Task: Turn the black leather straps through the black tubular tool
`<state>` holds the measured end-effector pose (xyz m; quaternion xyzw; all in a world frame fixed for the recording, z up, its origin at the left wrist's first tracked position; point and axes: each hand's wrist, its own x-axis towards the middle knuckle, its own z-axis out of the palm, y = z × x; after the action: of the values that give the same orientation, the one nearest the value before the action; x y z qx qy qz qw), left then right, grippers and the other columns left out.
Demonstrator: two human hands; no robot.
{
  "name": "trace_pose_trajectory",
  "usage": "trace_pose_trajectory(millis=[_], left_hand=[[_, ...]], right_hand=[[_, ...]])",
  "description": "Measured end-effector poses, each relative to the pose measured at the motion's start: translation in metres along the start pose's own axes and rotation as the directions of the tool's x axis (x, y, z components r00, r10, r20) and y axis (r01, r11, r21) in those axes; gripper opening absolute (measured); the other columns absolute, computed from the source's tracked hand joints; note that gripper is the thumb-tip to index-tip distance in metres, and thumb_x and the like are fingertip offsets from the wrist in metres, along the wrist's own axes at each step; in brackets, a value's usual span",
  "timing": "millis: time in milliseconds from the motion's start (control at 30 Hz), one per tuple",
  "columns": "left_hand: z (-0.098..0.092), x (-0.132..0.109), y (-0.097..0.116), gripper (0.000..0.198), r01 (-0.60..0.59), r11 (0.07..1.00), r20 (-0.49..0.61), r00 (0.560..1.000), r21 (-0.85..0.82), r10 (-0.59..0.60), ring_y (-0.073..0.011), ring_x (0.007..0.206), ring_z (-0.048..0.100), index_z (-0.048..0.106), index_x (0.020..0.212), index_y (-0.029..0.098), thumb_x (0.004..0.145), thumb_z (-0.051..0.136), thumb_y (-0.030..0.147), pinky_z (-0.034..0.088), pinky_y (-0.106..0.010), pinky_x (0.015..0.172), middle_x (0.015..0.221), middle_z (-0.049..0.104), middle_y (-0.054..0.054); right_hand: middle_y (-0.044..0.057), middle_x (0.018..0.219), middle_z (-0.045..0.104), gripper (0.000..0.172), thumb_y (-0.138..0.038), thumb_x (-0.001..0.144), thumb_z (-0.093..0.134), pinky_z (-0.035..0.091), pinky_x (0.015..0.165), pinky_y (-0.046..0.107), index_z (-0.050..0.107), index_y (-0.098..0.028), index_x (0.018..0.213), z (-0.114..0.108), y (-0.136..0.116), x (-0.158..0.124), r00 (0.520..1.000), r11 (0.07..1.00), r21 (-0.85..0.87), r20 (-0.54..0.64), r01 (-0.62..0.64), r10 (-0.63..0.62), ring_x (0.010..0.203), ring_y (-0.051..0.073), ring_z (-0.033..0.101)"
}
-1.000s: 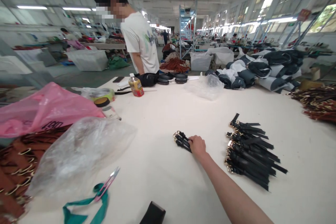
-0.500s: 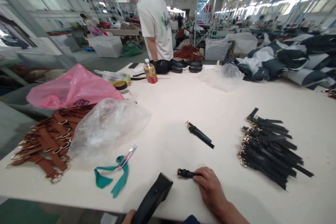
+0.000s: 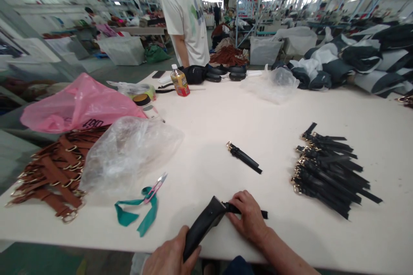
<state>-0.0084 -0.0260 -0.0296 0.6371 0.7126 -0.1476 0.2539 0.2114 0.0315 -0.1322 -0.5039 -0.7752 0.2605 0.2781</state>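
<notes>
My left hand (image 3: pixel 172 251) is wrapped round a black handheld tool (image 3: pixel 204 225), shaped like a hair clipper. My right hand (image 3: pixel 247 215) pinches a short black buckle strap (image 3: pixel 232 208) just above the table. The tool's head meets the strap's buckle end and hides the buckle; whether they touch I cannot tell. Past my right fingers the strap's tail sticks out. Beyond my hands lies another black strap with a gold buckle (image 3: pixel 244 157). A pile of similar black straps (image 3: pixel 325 172) lies to the right.
Pink-handled thread snips (image 3: pixel 156 187) with a teal ribbon (image 3: pixel 148 219) lie left. Behind them are a clear plastic bag (image 3: pixel 129 154), brown straps with metal rings (image 3: pixel 60 174) and a pink bag (image 3: pixel 80 107). A drink bottle (image 3: pixel 180 80) stands farther back, near a person (image 3: pixel 185 17).
The black tool has moved up and right to the strap's buckle end. More of my left hand now shows. My right hand has shifted slightly left and up, still holding the strap.
</notes>
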Motion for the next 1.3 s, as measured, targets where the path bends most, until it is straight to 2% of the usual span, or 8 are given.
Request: trace_pose_trajectory(millis=[267, 433, 633, 700, 833, 1033, 1133, 1300], left_hand=[[-0.004, 0.005, 0.008, 0.049, -0.089, 0.986, 0.095, 0.993, 0.138, 0.076, -0.0288, 0.104, 0.057, 0.039, 0.134, 0.011, 0.088, 0.039, 0.029, 0.043, -0.042, 0.089, 0.112, 0.061, -0.014], [-0.014, 0.007, 0.017, 0.049, -0.121, 0.972, 0.118, 0.988, 0.202, 0.099, -0.0292, 0.102, 0.058, 0.038, 0.134, 0.012, 0.087, 0.040, 0.027, 0.045, -0.044, 0.088, 0.109, 0.062, -0.014], [-0.014, 0.012, 0.017, 0.047, -0.118, 0.977, 0.120, 0.988, 0.176, 0.098, -0.0301, 0.100, 0.059, 0.041, 0.131, 0.009, 0.087, 0.040, 0.026, 0.046, -0.045, 0.087, 0.106, 0.063, -0.013], [-0.013, 0.012, 0.015, 0.047, -0.114, 0.980, 0.117, 0.988, 0.163, 0.096, -0.0303, 0.099, 0.059, 0.042, 0.130, 0.009, 0.087, 0.041, 0.027, 0.047, -0.046, 0.086, 0.106, 0.064, -0.013], [-0.012, 0.014, 0.012, 0.048, -0.115, 0.983, 0.114, 0.989, 0.140, 0.099, -0.0292, 0.102, 0.058, 0.041, 0.131, 0.009, 0.086, 0.043, 0.028, 0.046, -0.044, 0.089, 0.109, 0.063, -0.013], [-0.015, 0.015, 0.011, 0.048, -0.127, 0.979, 0.117, 0.987, 0.159, 0.109, -0.0303, 0.099, 0.059, 0.041, 0.131, 0.009, 0.087, 0.042, 0.028, 0.047, -0.046, 0.086, 0.106, 0.063, -0.014], [-0.018, 0.014, 0.012, 0.048, -0.165, 0.969, 0.127, 0.982, 0.182, 0.143, -0.0303, 0.100, 0.058, 0.039, 0.132, 0.009, 0.087, 0.041, 0.025, 0.046, -0.046, 0.086, 0.107, 0.063, -0.015], [-0.028, 0.010, 0.020, 0.041, -0.201, 0.954, 0.158, 0.973, 0.221, 0.169, -0.0308, 0.094, 0.061, 0.045, 0.126, 0.017, 0.085, 0.044, 0.020, 0.048, -0.049, 0.081, 0.102, 0.064, -0.011]], right_hand=[[0.005, 0.090, 0.055, 0.024, -0.006, 0.070, 0.054, 0.044, 0.077, 0.036, 0.059, -0.020, 0.089, -0.007, 0.009, -0.012, 0.998, 0.984, 0.168, 0.025, 0.054, -0.059, 0.087, 0.020, 0.049], [0.009, 0.105, 0.052, 0.030, -0.003, 0.066, 0.054, 0.045, 0.084, 0.037, 0.058, -0.019, 0.091, -0.005, 0.015, -0.014, 0.996, 0.972, 0.219, -0.043, 0.084, -0.076, 0.099, 0.022, 0.050], [0.010, 0.108, 0.053, 0.033, -0.005, 0.073, 0.053, 0.047, 0.087, 0.039, 0.055, -0.019, 0.103, -0.011, 0.018, -0.019, 0.989, 0.978, 0.167, 0.059, 0.124, -0.135, 0.100, 0.022, 0.050], [0.011, 0.110, 0.052, 0.030, -0.007, 0.076, 0.052, 0.046, 0.089, 0.040, 0.053, -0.018, 0.104, -0.014, 0.019, -0.021, 0.987, 0.980, 0.142, 0.063, 0.137, -0.147, 0.103, 0.023, 0.049], [0.012, 0.104, 0.052, 0.015, -0.012, 0.077, 0.055, 0.048, 0.084, 0.041, 0.052, -0.018, 0.090, -0.018, 0.024, -0.021, 0.987, 0.983, 0.111, 0.045, 0.150, -0.155, 0.097, 0.024, 0.050], [0.010, 0.106, 0.055, 0.024, -0.016, 0.079, 0.059, 0.047, 0.082, 0.043, 0.054, -0.019, 0.102, -0.010, 0.026, -0.021, 0.981, 0.980, 0.045, 0.025, 0.192, -0.193, 0.097, 0.024, 0.050], [0.008, 0.100, 0.058, 0.014, -0.018, 0.083, 0.057, 0.046, 0.075, 0.041, 0.058, -0.021, 0.096, -0.002, 0.023, -0.023, 0.982, 0.983, -0.018, -0.034, 0.185, -0.186, 0.088, 0.022, 0.052], [0.005, 0.091, 0.059, 0.009, -0.016, 0.087, 0.051, 0.044, 0.070, 0.035, 0.058, -0.021, 0.086, -0.001, 0.017, -0.021, 0.985, 0.983, 0.081, -0.060, 0.167, -0.163, 0.083, 0.019, 0.051]])
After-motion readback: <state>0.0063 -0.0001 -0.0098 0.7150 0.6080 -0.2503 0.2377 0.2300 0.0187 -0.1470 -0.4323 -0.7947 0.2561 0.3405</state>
